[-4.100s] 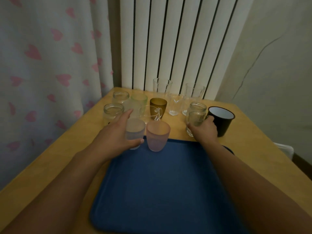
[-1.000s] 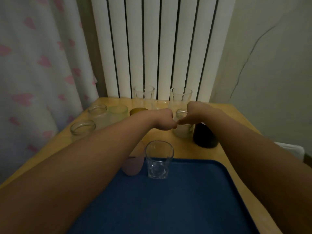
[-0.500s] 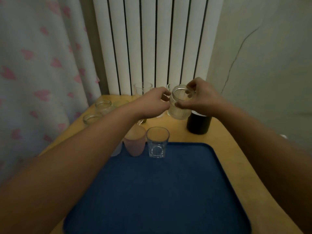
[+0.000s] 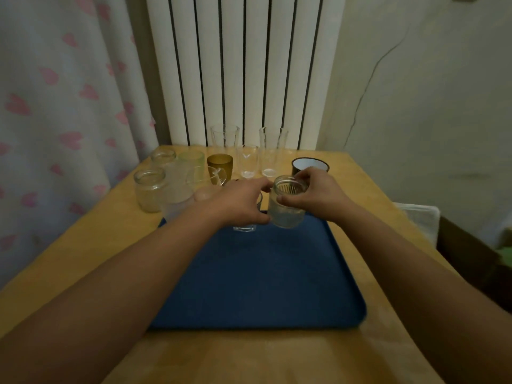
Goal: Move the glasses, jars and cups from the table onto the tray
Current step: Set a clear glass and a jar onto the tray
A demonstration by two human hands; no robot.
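Note:
Both hands hold a ribbed clear glass jar (image 4: pixel 286 209) at the far edge of the blue tray (image 4: pixel 263 278). My right hand (image 4: pixel 318 194) wraps its right side and rim. My left hand (image 4: pixel 241 202) touches its left side with thumb and fingers. A clear tumbler (image 4: pixel 245 227) stands on the tray, mostly hidden behind my left hand. A pink cup (image 4: pixel 203 194) and a frosted cup (image 4: pixel 177 206) stand at the tray's far left corner. On the table behind stand two jars (image 4: pixel 149 189), a green cup (image 4: pixel 191 162), an amber cup (image 4: pixel 219 163), a handled glass (image 4: pixel 206 176), tall glasses (image 4: pixel 273 152) and a black mug (image 4: pixel 309 164).
The wooden table (image 4: pixel 83 245) ends at a white radiator (image 4: pixel 235 70) at the back. A heart-patterned curtain (image 4: pixel 55 106) hangs on the left. A white object (image 4: pixel 418 217) sits off the table's right edge beside a dark piece of furniture.
The ribbed jar has come down from in front of the radiator toward me to the tray's far edge, still held in both hands. The view has tilted down.

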